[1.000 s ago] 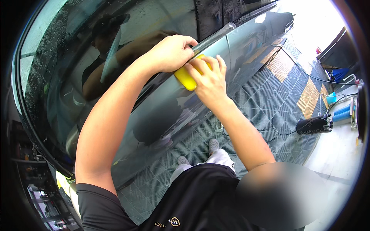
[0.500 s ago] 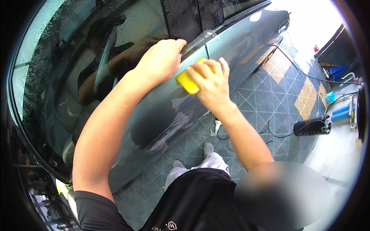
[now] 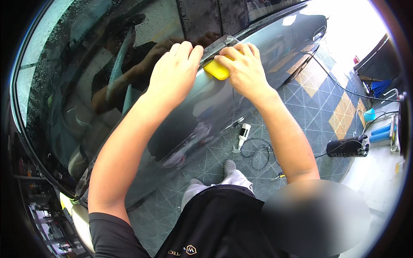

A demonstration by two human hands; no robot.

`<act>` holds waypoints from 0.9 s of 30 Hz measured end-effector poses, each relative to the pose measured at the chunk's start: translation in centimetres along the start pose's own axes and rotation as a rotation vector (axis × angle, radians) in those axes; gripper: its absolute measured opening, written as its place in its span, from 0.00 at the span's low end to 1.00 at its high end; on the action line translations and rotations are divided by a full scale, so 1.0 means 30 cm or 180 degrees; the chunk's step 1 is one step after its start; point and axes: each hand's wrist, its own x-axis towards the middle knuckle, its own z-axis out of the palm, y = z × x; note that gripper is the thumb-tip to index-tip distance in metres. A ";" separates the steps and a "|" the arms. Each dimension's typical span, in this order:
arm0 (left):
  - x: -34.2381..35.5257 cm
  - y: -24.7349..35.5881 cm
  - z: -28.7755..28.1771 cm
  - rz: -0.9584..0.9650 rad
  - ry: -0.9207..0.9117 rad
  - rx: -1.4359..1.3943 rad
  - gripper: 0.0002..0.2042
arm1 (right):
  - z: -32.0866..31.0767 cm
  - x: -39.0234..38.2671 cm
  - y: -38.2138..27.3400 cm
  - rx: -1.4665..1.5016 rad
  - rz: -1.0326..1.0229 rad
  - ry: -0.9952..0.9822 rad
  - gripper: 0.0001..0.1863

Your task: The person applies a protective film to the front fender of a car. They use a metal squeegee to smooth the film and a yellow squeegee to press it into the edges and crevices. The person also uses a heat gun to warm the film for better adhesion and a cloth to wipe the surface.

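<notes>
My right hand (image 3: 248,71) grips a yellow squeegee (image 3: 216,70) and presses it against the grey car door (image 3: 180,122), just under the window's lower edge. Beside it, my left hand (image 3: 174,71) is closed at the window line, fingers bent down. A flap of clear film (image 3: 224,43) runs from its fingertips toward my right hand and stands up along the sill. The fingertips of my left hand are partly hidden by its knuckles. Water drops dot the dark window glass (image 3: 163,26).
A white spray bottle (image 3: 243,134) lies on the tiled floor (image 3: 297,107) near my feet, beside a looped dark cable (image 3: 254,161). Farther right are a black cylinder (image 3: 347,147), blue rolls (image 3: 380,133) and a light blue cup (image 3: 369,114). A mirror (image 3: 78,160) sits at left.
My right hand has moved the squeegee up and slightly right, closer to the window edge. My left hand has turned, its knuckles now upward. More of the spray bottle shows.
</notes>
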 end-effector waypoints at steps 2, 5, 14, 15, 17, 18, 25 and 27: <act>-0.049 0.028 -0.031 0.0230 0.0255 0.0274 0.18 | -0.051 0.008 0.035 0.0354 0.0028 0.0247 0.17; -0.201 0.110 -0.073 -0.0056 0.0224 0.0054 0.16 | -0.134 -0.013 0.098 0.0665 0.0389 0.0919 0.18; -0.616 0.218 -0.104 -0.1665 -0.0038 0.0062 0.22 | 0.010 -0.123 -0.128 -0.0074 -0.0200 0.0238 0.17; -0.654 0.216 -0.116 -0.1766 0.0008 -0.0012 0.22 | 0.006 -0.098 -0.128 -0.0097 -0.0182 0.0192 0.18; -0.755 0.205 -0.145 -0.1997 0.0127 -0.0129 0.22 | -0.002 -0.060 -0.146 -0.0189 -0.0201 0.0037 0.18; -0.819 0.212 -0.160 -0.2141 0.0118 -0.0222 0.22 | -0.008 -0.035 -0.171 -0.0170 -0.0221 0.0002 0.19; -1.241 0.407 -0.164 -0.2836 -0.0255 -0.1364 0.20 | -0.159 -0.066 -0.380 0.2216 0.1622 -0.0681 0.09; -1.374 0.462 -0.171 -0.3036 -0.0379 -0.1493 0.20 | -0.156 -0.113 -0.589 0.2503 0.1148 -0.1204 0.11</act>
